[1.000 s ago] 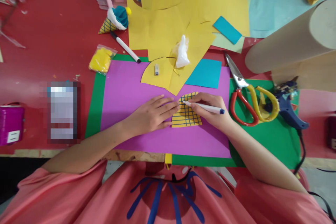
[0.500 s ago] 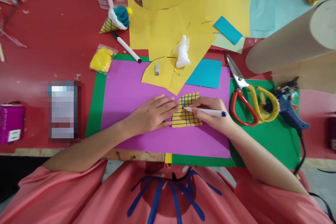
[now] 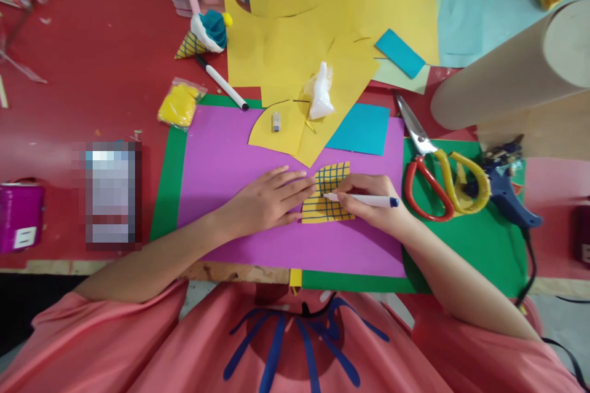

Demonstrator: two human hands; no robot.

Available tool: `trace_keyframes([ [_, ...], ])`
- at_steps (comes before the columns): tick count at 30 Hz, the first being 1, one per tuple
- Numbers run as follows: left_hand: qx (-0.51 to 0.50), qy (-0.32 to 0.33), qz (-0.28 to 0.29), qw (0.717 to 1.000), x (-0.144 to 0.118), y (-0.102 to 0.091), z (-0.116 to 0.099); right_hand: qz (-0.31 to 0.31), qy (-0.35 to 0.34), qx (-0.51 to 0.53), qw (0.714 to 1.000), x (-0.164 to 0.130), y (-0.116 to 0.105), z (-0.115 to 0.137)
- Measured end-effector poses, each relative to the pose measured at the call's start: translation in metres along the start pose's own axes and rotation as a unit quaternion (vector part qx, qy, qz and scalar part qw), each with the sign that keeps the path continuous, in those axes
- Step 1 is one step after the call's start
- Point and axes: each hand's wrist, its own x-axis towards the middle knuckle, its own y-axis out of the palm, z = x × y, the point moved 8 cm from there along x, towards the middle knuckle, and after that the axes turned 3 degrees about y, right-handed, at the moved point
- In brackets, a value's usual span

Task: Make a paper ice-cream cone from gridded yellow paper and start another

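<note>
A small yellow paper piece with dark blue grid lines lies on a purple sheet. My left hand rests flat, fingers stretched out, with its fingertips at the paper's left edge. Pinched in my right hand is a white marker with a dark blue end, its tip touching the gridded paper near the middle. Above the paper are a yellow paper fan shape, a white glue-like nozzle in clear plastic and a small marker cap.
Scissors and a blue glue gun lie on the right, below a large white roll. At left are a pixelated phone, a yellow clay packet, a capped marker and a paper ice-cream cone.
The marker in my right hand has moved slightly downward and right across the gridded paper. My left hand stays where it was.
</note>
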Motion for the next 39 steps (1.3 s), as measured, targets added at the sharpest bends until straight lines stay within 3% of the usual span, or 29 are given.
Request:
trace_keyframes([
  [25,0.011,0.008,-0.006,1.0,0.001,-0.002,-0.001,0.121,0.02,0.014,0.992,-0.009,0.018,0.001],
  [39,0.013,0.007,0.002,1.0,0.0,-0.001,0.0,0.141,0.007,0.008,0.99,-0.01,0.02,0.003],
])
